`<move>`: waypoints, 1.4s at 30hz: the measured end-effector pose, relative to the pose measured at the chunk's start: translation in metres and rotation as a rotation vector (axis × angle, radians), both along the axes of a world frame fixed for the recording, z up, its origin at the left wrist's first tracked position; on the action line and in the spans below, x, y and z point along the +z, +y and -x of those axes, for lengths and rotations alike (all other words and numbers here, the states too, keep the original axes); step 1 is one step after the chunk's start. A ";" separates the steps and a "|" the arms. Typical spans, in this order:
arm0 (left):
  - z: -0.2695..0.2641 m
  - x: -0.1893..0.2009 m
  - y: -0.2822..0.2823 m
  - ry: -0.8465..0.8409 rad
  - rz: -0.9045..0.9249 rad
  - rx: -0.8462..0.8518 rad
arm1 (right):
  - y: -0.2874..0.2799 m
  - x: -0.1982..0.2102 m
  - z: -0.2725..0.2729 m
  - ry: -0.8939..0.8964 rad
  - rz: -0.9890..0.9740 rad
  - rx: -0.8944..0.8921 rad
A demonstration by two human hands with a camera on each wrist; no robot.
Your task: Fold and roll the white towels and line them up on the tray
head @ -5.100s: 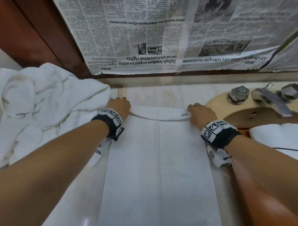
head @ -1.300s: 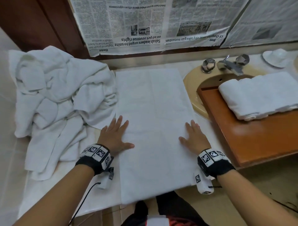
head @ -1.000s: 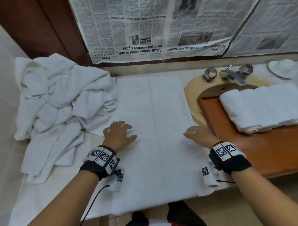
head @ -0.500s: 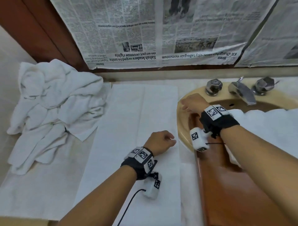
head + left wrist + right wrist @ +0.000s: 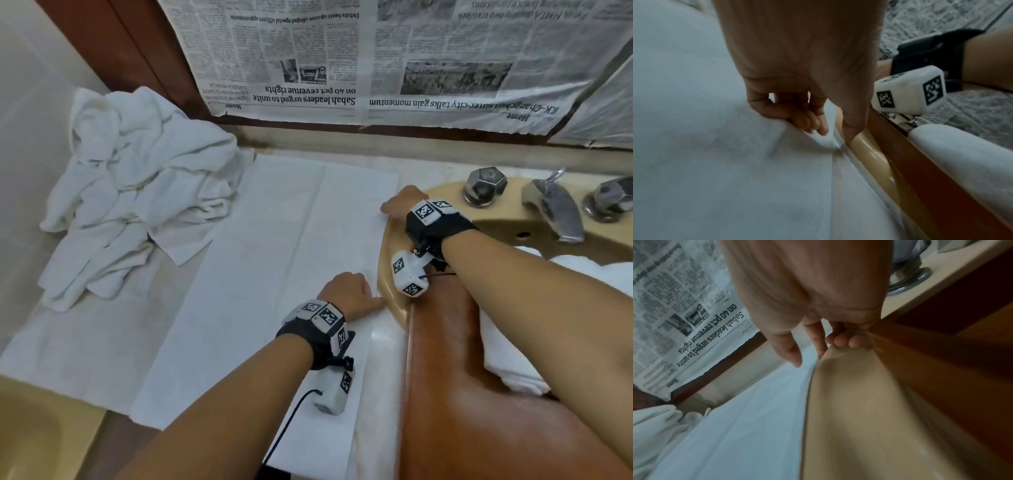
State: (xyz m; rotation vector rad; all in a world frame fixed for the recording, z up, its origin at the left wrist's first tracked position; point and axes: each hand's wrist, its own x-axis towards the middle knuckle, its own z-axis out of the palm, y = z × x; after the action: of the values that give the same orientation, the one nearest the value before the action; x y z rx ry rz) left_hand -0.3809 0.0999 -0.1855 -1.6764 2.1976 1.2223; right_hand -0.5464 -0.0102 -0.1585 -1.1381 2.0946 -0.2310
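A flat white towel (image 5: 274, 274) lies spread lengthwise on the counter. My left hand (image 5: 371, 299) is at its right edge, near end; in the left wrist view the fingers (image 5: 807, 123) curl under the lifted edge of the towel (image 5: 715, 162). My right hand (image 5: 388, 207) is farther back on the same edge, against the sink rim. In the right wrist view its thumb and forefinger (image 5: 820, 345) close on the towel edge (image 5: 756, 418). Rolled white towels (image 5: 507, 359) lie on the brown wooden tray (image 5: 445, 394), partly hidden by my right forearm.
A heap of crumpled white towels (image 5: 137, 192) sits at the back left. The beige sink rim (image 5: 387, 274) runs under the tray, with the tap (image 5: 555, 212) and two knobs behind. Newspaper (image 5: 376, 61) covers the wall. Another white cloth (image 5: 68, 349) lies under the flat towel.
Both hands left the near end of the towel, where they lay flat, and moved to its right edge. Their fingers have curled there, and the left hand has lifted the edge a little.
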 end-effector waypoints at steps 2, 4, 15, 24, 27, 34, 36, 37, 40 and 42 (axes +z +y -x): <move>0.001 -0.003 0.000 -0.038 0.025 -0.011 | -0.004 0.000 0.000 0.035 0.014 -0.007; 0.002 -0.004 0.001 -0.080 0.053 -0.026 | -0.006 -0.002 0.001 0.067 0.020 0.007; 0.003 0.000 -0.001 -0.093 0.057 -0.050 | -0.013 0.002 -0.004 -0.014 0.064 -0.100; -0.015 0.058 -0.016 0.333 -0.011 0.101 | -0.023 0.025 0.001 -0.208 0.219 -0.293; -0.045 0.079 -0.028 0.519 -0.086 0.252 | -0.037 0.043 -0.020 -0.336 0.350 -0.331; -0.143 0.069 -0.054 0.662 -0.086 0.790 | -0.060 0.056 -0.129 -0.133 0.588 0.120; -0.168 0.050 -0.056 0.464 -0.009 0.906 | -0.057 0.034 -0.156 -0.146 0.482 0.276; -0.180 0.039 -0.055 0.332 0.009 0.922 | -0.055 0.020 -0.166 -0.124 0.393 0.342; -0.205 0.016 -0.048 0.059 0.013 0.893 | -0.049 -0.021 -0.174 0.018 0.208 0.556; -0.211 0.011 -0.046 0.031 0.018 0.882 | -0.043 -0.037 -0.170 0.038 0.246 0.602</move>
State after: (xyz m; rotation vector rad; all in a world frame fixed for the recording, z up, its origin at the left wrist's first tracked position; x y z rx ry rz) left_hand -0.1702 0.0537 -0.1746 -2.7702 1.4606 1.3502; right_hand -0.3768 -0.0536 -0.1951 -1.8705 1.6871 -0.1789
